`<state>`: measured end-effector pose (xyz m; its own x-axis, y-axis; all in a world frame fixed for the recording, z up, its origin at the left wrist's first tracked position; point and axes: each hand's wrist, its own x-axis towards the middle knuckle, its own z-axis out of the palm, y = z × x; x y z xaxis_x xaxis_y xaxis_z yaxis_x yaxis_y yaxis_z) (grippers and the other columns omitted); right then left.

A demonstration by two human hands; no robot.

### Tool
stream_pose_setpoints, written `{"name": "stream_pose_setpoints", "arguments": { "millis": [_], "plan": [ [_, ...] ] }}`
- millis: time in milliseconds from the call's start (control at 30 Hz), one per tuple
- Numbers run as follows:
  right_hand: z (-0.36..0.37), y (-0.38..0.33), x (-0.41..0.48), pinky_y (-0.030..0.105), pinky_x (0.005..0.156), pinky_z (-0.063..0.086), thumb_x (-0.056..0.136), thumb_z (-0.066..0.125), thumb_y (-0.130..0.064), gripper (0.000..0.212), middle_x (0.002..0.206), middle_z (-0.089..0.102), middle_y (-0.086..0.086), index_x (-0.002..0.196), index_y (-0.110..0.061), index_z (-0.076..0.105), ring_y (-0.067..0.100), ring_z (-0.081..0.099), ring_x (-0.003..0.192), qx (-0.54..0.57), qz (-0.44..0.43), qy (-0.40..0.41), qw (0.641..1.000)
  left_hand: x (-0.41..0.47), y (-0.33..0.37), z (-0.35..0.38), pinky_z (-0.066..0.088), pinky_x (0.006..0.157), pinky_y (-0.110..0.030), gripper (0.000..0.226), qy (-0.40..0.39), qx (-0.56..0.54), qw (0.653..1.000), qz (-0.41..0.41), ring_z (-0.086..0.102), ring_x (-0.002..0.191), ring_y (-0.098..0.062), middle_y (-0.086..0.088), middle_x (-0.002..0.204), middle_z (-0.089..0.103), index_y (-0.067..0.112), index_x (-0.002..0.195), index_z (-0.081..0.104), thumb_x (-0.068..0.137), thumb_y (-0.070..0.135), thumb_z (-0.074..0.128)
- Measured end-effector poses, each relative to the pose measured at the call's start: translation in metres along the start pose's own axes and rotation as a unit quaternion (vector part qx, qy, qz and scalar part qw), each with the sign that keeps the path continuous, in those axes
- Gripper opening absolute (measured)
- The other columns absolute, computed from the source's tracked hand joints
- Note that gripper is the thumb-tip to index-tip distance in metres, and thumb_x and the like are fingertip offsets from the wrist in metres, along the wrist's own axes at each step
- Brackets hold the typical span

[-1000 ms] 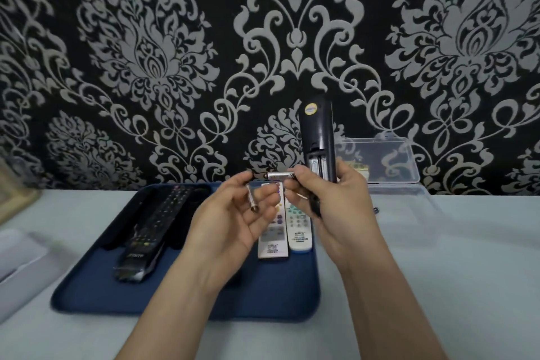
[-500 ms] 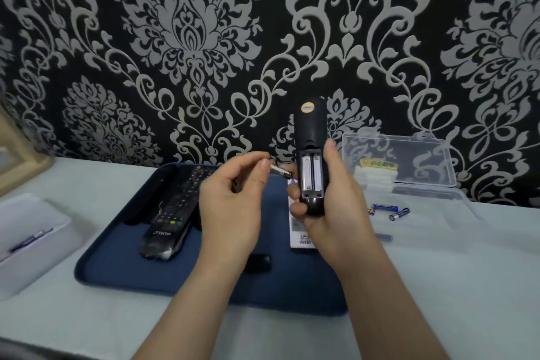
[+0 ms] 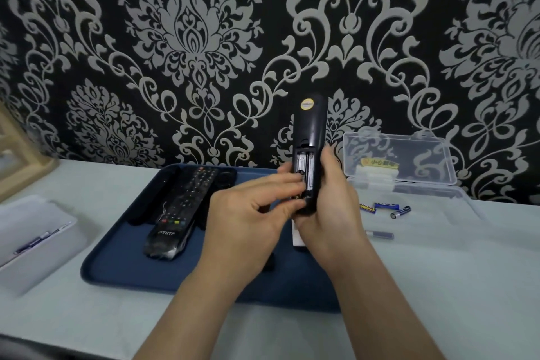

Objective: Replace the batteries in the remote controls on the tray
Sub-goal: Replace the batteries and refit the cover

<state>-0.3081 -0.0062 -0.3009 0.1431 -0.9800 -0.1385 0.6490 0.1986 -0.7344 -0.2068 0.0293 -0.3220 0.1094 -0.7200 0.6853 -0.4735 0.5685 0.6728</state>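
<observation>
Since half a second ago the left hand (image 3: 248, 213) has closed the gap and its fingertips (image 3: 295, 184) now press into the open battery bay of the black remote (image 3: 310, 137). Whether they pinch a battery I cannot tell, since the fingers hide it. The right hand (image 3: 330, 202) wraps the remote's lower half and holds it upright, back facing the camera, above the right end of the blue tray (image 3: 122, 269). My guess is a cell is being seated or pried out, so this remote is mid-swap.

On the tray, left of the held remote, lie more dark remotes (image 3: 175, 213). Right of the tray, loose batteries (image 3: 385, 207) sit on the table before an open clear box (image 3: 400, 161). Nothing blocks the bay except the fingers themselves.
</observation>
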Motion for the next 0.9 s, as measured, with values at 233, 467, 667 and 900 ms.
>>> {"name": "stream_pose_setpoints", "arguments": {
  "millis": [233, 467, 667, 900],
  "plan": [
    [-0.003, -0.002, 0.001, 0.032, 0.071, 0.049, 0.101, 0.042, -0.044, 0.046, 0.076, 0.069, 0.01, 0.087, -0.009, 0.067, 0.016, 0.063, 0.065, -0.007, 0.002, -0.011, 1.0, -0.002, 0.008, 0.008, 0.051, 0.09, -0.017, 0.03, 0.034, -0.013, 0.998, 0.059, 0.064, 0.105, 0.002, 0.005, 0.105, 0.071, 0.01, 0.104, 0.07, 0.076, 0.003, 0.073],
    [-0.005, -0.003, 0.002, 0.032, 0.074, 0.051, 0.102, 0.04, -0.045, 0.048, 0.076, 0.07, 0.008, 0.093, -0.008, 0.069, 0.018, 0.063, 0.068, -0.009, -0.015, -0.009, 1.0, -0.004, 0.006, 0.011, 0.051, 0.092, -0.02, 0.028, -0.005, -0.054, 0.998, 0.012, 0.064, 0.107, 0.001, 0.006, 0.108, 0.071, 0.01, 0.105, 0.071, 0.077, 0.005, 0.071],
    [-0.003, 0.007, 0.005, 0.034, 0.077, 0.057, 0.1, 0.043, -0.046, 0.047, 0.08, 0.073, 0.011, 0.095, -0.007, 0.069, 0.019, 0.069, 0.071, -0.033, -0.017, -0.012, 0.999, 0.002, 0.012, 0.011, 0.046, 0.091, -0.01, 0.034, -0.003, -0.046, 0.998, -0.043, 0.059, 0.106, 0.012, 0.017, 0.102, 0.071, 0.018, 0.1, 0.074, 0.076, -0.007, 0.073],
    [-0.004, 0.012, 0.005, 0.038, 0.081, 0.052, 0.101, 0.042, -0.044, 0.043, 0.078, 0.074, 0.006, 0.087, -0.017, 0.073, 0.02, 0.069, 0.077, -0.061, -0.041, -0.037, 0.997, 0.01, 0.013, 0.001, 0.043, 0.074, -0.007, 0.043, 0.046, 0.032, 0.998, -0.032, 0.057, 0.083, 0.002, 0.013, 0.102, 0.061, 0.026, 0.105, 0.071, 0.068, 0.008, 0.082]
  ]
}}
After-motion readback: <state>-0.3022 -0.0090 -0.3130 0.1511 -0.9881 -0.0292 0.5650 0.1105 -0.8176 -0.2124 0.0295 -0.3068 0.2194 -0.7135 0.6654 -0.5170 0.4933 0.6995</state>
